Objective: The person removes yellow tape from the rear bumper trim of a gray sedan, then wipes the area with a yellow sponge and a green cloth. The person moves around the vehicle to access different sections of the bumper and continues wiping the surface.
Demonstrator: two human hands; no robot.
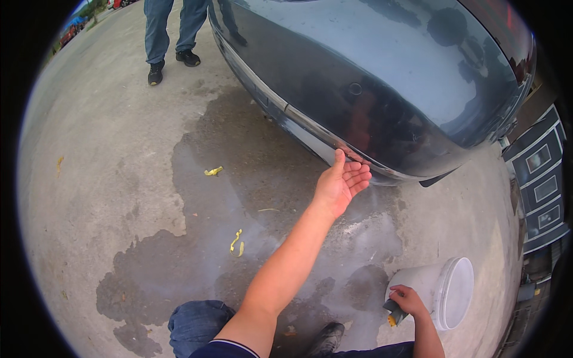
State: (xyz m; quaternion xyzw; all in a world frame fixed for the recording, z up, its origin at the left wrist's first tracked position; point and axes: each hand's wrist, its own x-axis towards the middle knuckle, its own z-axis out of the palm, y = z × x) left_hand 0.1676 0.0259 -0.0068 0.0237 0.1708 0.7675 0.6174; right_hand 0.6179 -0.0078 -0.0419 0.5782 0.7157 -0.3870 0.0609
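My left hand is held palm up with its fingers apart, close against the chrome trim strip of a dark car bumper. Whether the fingertips touch the trim, I cannot tell. The hand is reflected in the shiny strip. Lower right, my right hand grips a dark grey abrasive sheet, which is bent around a yellow-orange block. Just behind that hand stands a white plastic bucket. A small round sensor sits in the bumper above the trim.
Wet patches darken the concrete ground below the bumper. Torn yellow tape scraps lie there. Another person's legs stand at the car's far left end. A dark panelled door is at the right. My knee is at the bottom.
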